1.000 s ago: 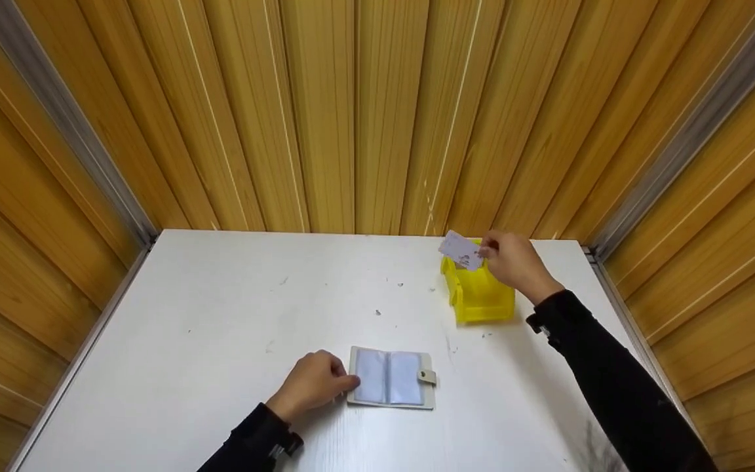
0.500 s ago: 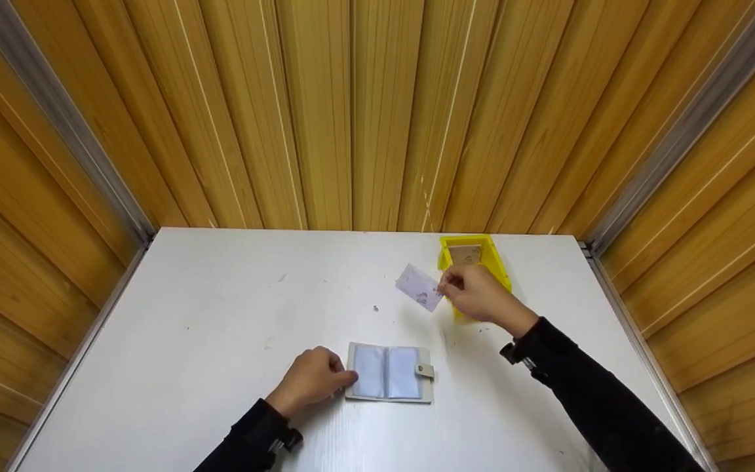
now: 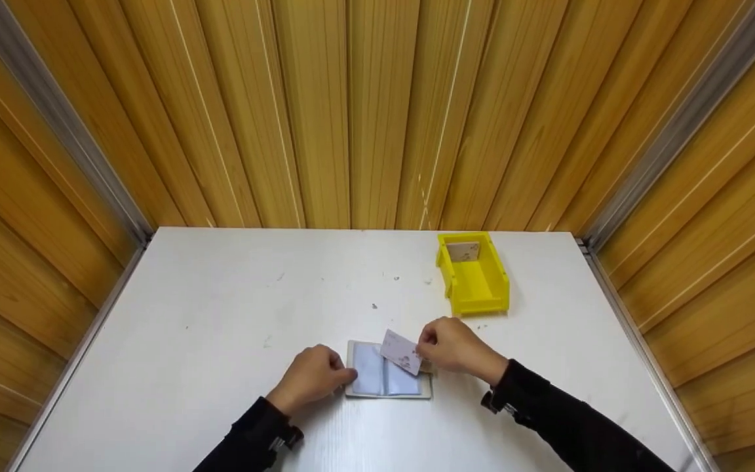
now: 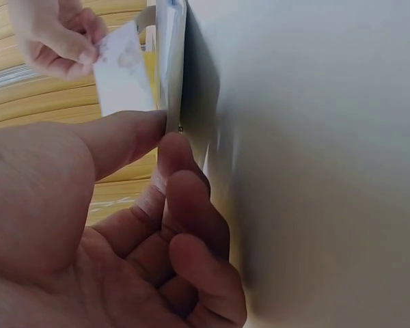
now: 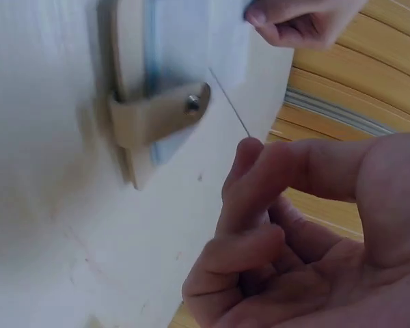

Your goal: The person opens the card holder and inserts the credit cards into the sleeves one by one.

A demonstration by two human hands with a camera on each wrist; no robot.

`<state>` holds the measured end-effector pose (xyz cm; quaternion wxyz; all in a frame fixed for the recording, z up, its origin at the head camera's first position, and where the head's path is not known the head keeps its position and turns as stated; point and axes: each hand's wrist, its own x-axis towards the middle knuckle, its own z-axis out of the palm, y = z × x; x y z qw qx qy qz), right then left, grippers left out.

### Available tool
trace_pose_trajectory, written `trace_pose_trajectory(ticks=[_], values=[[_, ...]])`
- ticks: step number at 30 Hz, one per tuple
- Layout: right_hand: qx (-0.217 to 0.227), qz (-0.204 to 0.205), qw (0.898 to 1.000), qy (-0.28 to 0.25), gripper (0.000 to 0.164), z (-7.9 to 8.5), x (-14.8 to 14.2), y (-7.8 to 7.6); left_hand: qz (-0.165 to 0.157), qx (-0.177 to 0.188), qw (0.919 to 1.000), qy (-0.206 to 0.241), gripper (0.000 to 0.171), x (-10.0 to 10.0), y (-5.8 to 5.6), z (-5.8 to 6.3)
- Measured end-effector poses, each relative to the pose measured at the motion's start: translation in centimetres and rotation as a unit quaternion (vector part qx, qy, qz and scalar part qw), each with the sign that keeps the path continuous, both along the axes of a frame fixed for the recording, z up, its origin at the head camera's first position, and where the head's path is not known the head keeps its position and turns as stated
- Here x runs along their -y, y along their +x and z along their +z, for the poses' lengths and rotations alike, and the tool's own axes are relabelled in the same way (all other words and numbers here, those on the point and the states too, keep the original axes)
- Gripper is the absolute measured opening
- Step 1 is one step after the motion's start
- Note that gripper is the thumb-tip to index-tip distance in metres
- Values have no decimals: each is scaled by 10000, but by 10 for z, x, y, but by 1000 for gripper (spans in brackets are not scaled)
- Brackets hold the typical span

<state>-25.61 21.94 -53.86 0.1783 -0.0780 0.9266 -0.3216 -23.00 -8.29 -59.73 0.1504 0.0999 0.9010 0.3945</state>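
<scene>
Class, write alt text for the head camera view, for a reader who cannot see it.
The right hand pinches a card over an open card holder, which the left hand steadies on the white table. A yellow bin stands farther back, with another card inside.

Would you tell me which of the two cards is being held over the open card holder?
The pale card pinched by the right hand; the other card stands inside the yellow bin, far from both hands.
</scene>
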Motion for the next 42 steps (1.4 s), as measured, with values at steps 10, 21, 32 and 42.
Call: trace_pose_trajectory(ticks=[10, 21, 32, 42], values=[[397, 235, 9988, 141, 22, -16, -4, 8, 13, -115, 9999, -9, 30, -1, 2, 1], [597, 609, 9963, -130, 19, -19, 0, 17, -50, -181, 9998, -31, 31, -1, 2, -1], [711, 541, 9958, -198, 26, -25, 5, 18, 26, -84, 10000, -20, 29, -3, 0, -1], [608, 627, 9960, -182, 25, -22, 11, 19, 54, -126, 9999, -82, 30, -4, -1, 1]])
